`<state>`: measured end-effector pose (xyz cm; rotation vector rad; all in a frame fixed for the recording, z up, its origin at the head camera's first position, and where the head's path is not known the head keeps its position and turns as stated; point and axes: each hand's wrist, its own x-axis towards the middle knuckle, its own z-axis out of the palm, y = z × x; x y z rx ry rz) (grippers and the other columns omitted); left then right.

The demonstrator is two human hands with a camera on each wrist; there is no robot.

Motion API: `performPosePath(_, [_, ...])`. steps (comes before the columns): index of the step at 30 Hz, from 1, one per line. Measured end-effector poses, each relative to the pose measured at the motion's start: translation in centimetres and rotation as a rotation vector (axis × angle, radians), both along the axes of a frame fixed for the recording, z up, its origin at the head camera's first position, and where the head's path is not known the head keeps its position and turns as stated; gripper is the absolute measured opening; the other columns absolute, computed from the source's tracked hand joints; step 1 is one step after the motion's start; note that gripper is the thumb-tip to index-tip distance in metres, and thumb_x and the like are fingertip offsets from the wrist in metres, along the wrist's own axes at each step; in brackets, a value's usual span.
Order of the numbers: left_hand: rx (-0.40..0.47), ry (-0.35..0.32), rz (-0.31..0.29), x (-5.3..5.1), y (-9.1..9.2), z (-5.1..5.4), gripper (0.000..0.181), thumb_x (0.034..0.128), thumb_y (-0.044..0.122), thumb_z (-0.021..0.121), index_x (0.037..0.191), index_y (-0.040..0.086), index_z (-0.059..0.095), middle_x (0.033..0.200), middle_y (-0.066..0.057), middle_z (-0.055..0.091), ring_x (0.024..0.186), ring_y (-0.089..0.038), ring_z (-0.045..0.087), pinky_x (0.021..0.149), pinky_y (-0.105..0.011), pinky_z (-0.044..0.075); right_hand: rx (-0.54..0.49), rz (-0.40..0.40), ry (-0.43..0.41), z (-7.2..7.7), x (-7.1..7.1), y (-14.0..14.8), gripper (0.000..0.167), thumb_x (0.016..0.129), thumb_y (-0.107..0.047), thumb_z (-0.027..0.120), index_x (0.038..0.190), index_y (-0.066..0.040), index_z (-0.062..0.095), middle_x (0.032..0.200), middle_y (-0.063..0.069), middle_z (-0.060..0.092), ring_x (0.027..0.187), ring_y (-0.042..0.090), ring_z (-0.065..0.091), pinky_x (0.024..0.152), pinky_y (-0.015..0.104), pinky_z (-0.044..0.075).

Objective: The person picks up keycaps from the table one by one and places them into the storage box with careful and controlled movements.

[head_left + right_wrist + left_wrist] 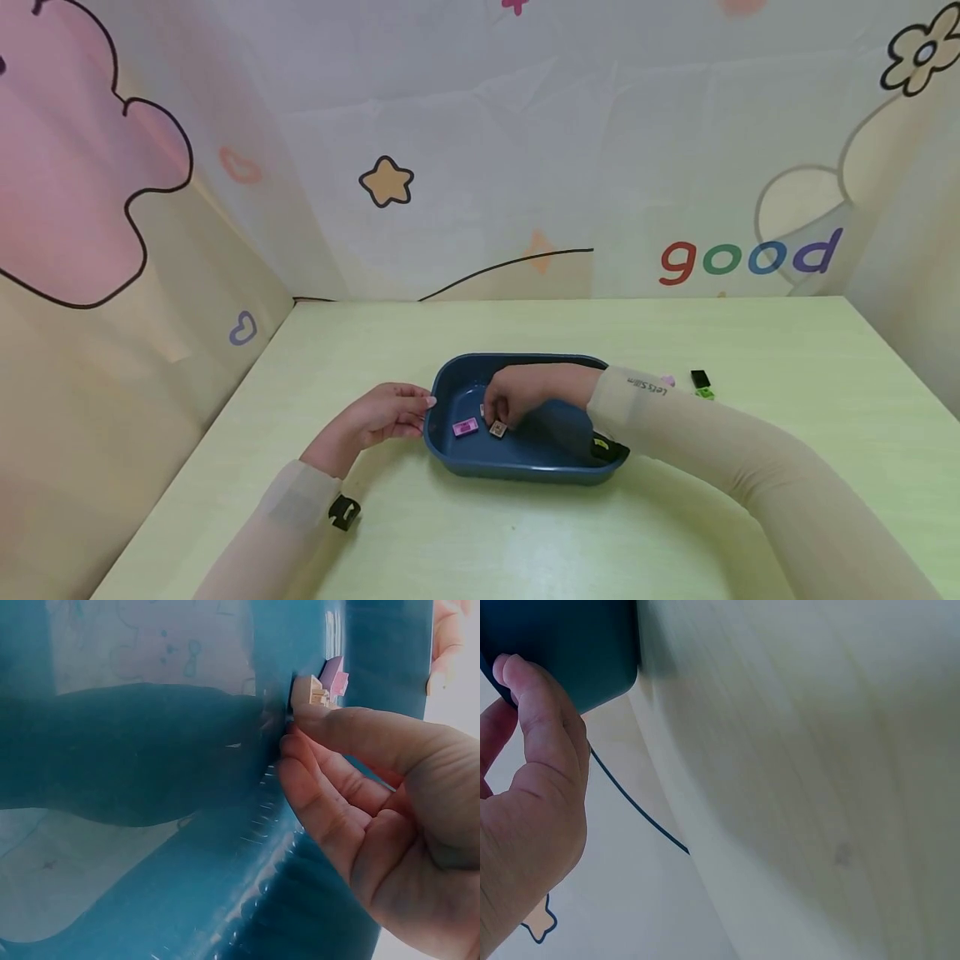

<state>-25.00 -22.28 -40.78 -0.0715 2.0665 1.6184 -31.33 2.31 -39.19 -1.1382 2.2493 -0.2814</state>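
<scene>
Small beige square block (pixel 498 430) lower centre of frame, in oblong blue plastic tray (pixel 517 472), just below right hand (pixel 517 392): fingers curled, hold unclear. Left hand (pixel 388 413), farther, pinches tray's left rim.

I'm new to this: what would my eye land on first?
Probably the blue tub mid-table, with the right hand dipping inside and the left hand at its left end. Beside the right fingers lies a tan block. Next, perhaps, the rainbow "good" on the backdrop.
</scene>
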Motion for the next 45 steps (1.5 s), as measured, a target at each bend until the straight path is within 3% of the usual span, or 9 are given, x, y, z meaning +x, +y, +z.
performPosePath(8, [0.003,-0.001,0.004,0.0,0.0,-0.2,0.024,0.1052,0.013,0.055,0.122,-0.005,0.057,0.073,0.004,0.064,0.063,-0.006,0.062,0.062,-0.016,0.057,-0.006,0.019,0.019,0.6,0.0,0.1,0.024,0.092,0.000,0.070,0.113,-0.008,0.075,0.094,0.005,0.072,0.077,0.006,0.056,0.072,0.015,0.048])
performPosePath(20, [0.010,-0.011,0.013,0.0,-0.2,-0.5,0.025,0.1048,0.013,0.056,0.122,-0.005,0.057,0.073,0.004,0.065,0.063,-0.005,0.062,0.063,-0.016,0.058,-0.015,-0.021,0.060,1.7,0.1,0.1,0.021,0.092,-0.003,0.072,0.111,-0.009,0.078,0.102,0.006,0.075,0.079,0.009,0.058,0.074,0.018,0.053])
performPosePath(30, [0.018,-0.015,0.015,0.0,-0.2,-0.5,0.026,0.1049,0.013,0.056,0.123,-0.006,0.057,0.072,0.004,0.065,0.062,-0.005,0.062,0.062,-0.016,0.058,-0.031,-0.063,0.104,3.8,0.2,0.7,0.018,0.094,-0.009,0.071,0.111,-0.006,0.076,0.111,0.009,0.075,0.088,0.013,0.063,0.088,0.026,0.059])
performPosePath(45, [0.009,0.004,0.005,-0.2,0.0,-0.4,0.025,0.1053,0.013,0.055,0.122,-0.004,0.057,0.073,0.004,0.064,0.063,-0.006,0.062,0.063,-0.016,0.058,-0.178,-0.138,0.183,7.7,0.9,5.9,0.021,0.096,-0.011,0.068,0.113,-0.001,0.074,0.104,0.009,0.077,0.090,0.014,0.069,0.086,0.033,0.060])
